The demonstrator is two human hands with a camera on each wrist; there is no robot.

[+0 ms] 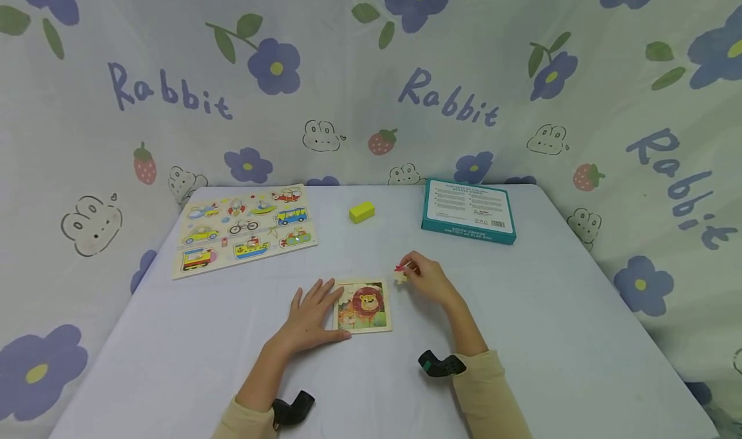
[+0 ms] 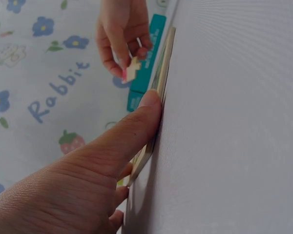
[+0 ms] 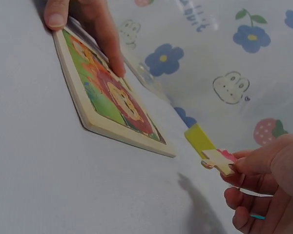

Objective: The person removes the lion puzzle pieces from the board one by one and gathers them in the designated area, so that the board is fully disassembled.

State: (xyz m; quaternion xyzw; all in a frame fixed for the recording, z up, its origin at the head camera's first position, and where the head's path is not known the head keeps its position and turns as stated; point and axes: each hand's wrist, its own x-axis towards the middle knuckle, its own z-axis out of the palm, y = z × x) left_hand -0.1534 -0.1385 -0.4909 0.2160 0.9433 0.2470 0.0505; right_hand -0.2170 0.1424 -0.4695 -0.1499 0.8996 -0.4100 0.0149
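Note:
A small square jigsaw puzzle in a wooden frame [image 3: 129, 135], with a lion picture, lies flat on the table. My left hand [image 1: 307, 320] rests at its left side with fingers spread, the thumb at the near corner and the index fingertip on the upper left of the frame. Just right of the puzzle, my right hand [image 1: 430, 279] pinches a jigsaw piece [image 3: 219, 162], cream with a pink patch, between thumb and index finger. That piece [image 2: 131, 71] is raised above the table in the left wrist view.
At the back left lies a wooden vehicle puzzle board [image 1: 226, 226]. A yellow block [image 1: 362, 212] sits at the back middle. To its right is a teal and white box [image 1: 468, 211]. The white tablecloth [image 1: 580, 349] meets a patterned curtain [image 1: 336, 53] behind.

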